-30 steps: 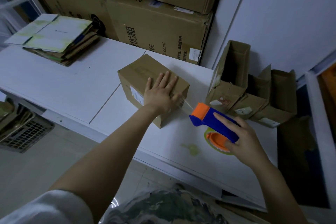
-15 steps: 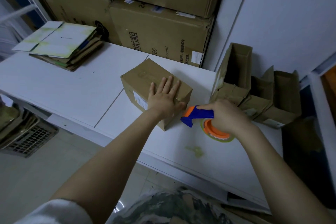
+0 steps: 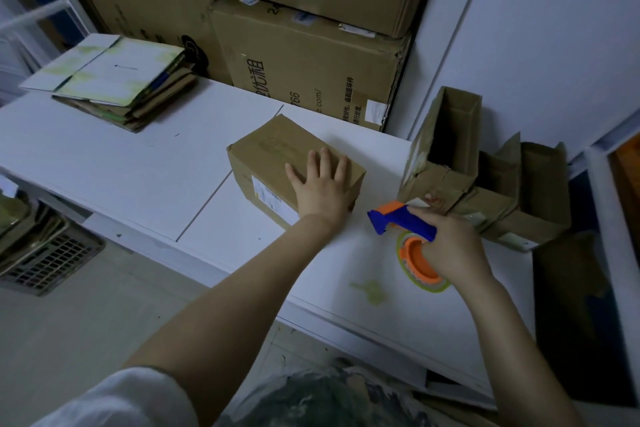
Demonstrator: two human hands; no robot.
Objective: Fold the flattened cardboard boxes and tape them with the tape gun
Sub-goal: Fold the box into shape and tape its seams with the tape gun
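Pinning 1 folded box (image 3: 273,149) under flat, straight-fingered left hand (image 3: 322,187), clutching tape gun (image 3: 405,224) in right hand (image 3: 453,250) alongside; risking crooked tape through slippage.

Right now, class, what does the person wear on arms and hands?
The left hand and right hand are ungloved, with no visible rings or watch. Both forearms are uncovered. A short white sleeve covers the left upper arm; any right sleeve is out of frame.
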